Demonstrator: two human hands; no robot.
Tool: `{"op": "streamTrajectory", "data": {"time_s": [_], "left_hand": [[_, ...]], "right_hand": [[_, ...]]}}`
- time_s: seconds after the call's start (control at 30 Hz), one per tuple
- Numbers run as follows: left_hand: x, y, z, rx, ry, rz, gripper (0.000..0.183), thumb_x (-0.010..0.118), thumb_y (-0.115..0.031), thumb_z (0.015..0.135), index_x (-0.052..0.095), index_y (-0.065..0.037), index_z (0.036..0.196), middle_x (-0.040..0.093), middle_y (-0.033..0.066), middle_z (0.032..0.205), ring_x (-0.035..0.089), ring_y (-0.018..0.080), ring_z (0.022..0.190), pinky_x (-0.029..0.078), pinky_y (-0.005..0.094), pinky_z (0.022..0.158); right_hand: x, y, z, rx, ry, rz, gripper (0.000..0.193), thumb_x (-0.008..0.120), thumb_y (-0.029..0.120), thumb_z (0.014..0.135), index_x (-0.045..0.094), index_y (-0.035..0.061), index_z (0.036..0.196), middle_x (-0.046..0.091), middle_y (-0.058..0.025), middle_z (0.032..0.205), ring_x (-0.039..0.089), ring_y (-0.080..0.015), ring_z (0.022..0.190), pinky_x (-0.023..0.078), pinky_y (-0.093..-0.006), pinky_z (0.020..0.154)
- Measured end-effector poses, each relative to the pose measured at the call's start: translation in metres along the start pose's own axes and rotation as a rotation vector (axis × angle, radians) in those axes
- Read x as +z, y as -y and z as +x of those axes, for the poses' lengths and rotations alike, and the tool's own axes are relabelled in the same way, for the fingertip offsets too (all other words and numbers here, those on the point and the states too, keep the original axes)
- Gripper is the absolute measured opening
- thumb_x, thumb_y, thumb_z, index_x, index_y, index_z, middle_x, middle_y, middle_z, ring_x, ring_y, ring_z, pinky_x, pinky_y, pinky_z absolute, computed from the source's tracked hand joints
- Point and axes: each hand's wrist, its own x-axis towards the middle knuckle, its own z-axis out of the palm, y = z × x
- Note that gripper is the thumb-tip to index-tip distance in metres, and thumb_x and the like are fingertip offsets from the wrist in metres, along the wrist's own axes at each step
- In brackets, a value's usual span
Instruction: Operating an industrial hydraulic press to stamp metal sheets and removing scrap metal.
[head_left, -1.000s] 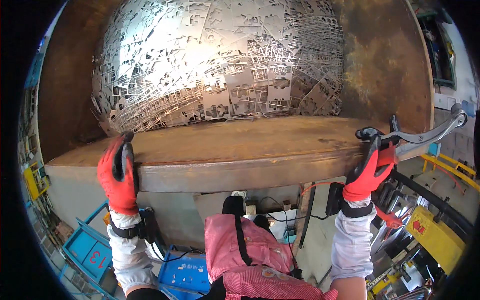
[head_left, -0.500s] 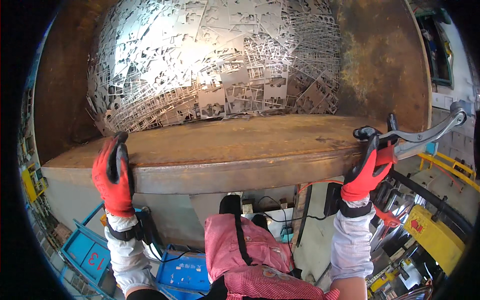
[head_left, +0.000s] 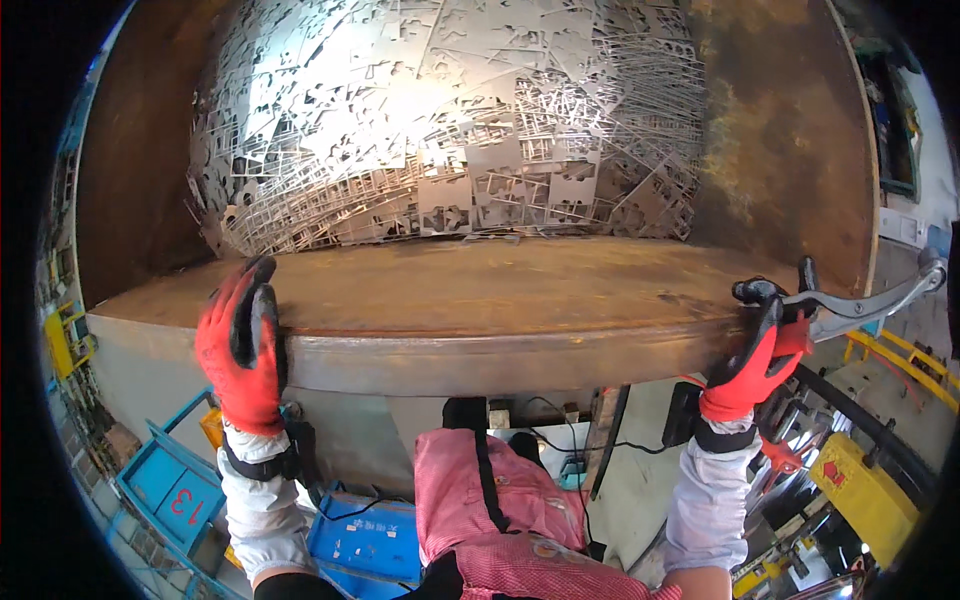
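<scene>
A large rusty metal bin stands in front of me, its near rim running between my hands. Thin cut-out metal scrap sheets lie heaped inside it. My left hand, in a red glove with black fingers, is at the left part of the rim, fingers stretched out and thumb apart, holding nothing. At the rim's right end, my right hand wears a matching glove and is closed round a grey metal hand tool with a curved, jointed arm and a red part. The tool's gripped portion is partly hidden by the fingers.
A blue cart stands at lower left, near a blue bin by my left forearm. Black cables hang below the rim. At right are a yellow machine part, a black bar and yellow rails.
The whole view has shifted slightly, so the bin and both hands appear a little farther right. The right hand keeps its hold on the tool, and the left stays at the rim.
</scene>
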Motion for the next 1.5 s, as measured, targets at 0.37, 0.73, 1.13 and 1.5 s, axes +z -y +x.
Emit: {"op": "streamTrajectory", "data": {"time_s": [0.37,0.73,1.13,1.5], "left_hand": [[-0.007,0.007,-0.003,0.089,-0.021,0.087,0.028,0.052,-0.009,0.078,0.061,-0.004,0.105,0.06,0.0133,0.106,0.055,0.0296,0.1,0.04,0.036,0.09],[-0.012,0.002,-0.002,0.099,-0.039,0.18,0.031,0.059,-0.013,0.072,0.062,-0.009,0.103,0.06,0.0105,0.105,0.056,0.0302,0.094,0.042,0.0371,0.083],[-0.01,0.01,-0.007,0.127,-0.14,0.173,0.03,0.063,-0.018,0.071,0.062,-0.01,0.1,0.061,0.0084,0.103,0.057,0.0288,0.09,0.044,0.0374,0.079],[-0.01,0.014,-0.019,0.071,-0.168,0.174,0.03,0.061,-0.03,0.074,0.063,-0.012,0.097,0.063,0.0059,0.097,0.058,0.0266,0.088,0.042,0.037,0.079]], "right_hand": [[-0.002,-0.017,-0.01,0.001,0.066,0.227,0.044,0.042,0.023,0.089,0.04,-0.0045,0.123,0.049,-0.0184,0.113,0.051,-0.0273,0.101,0.036,-0.0382,0.092],[-0.005,-0.047,-0.028,0.104,-0.034,-0.061,0.042,0.045,0.019,0.089,0.042,0.0014,0.127,0.037,-0.0199,0.131,0.042,-0.0307,0.117,0.029,-0.0381,0.101],[0.006,-0.002,0.001,0.407,-0.162,0.325,0.043,0.053,0.018,0.088,0.041,-0.0014,0.124,0.046,-0.0119,0.124,0.042,-0.0204,0.115,0.029,-0.0333,0.099],[0.007,0.003,0.006,0.333,-0.139,0.388,0.047,0.056,0.007,0.084,0.038,-0.0011,0.126,0.05,-0.015,0.119,0.047,-0.0211,0.11,0.034,-0.0321,0.095]]}}
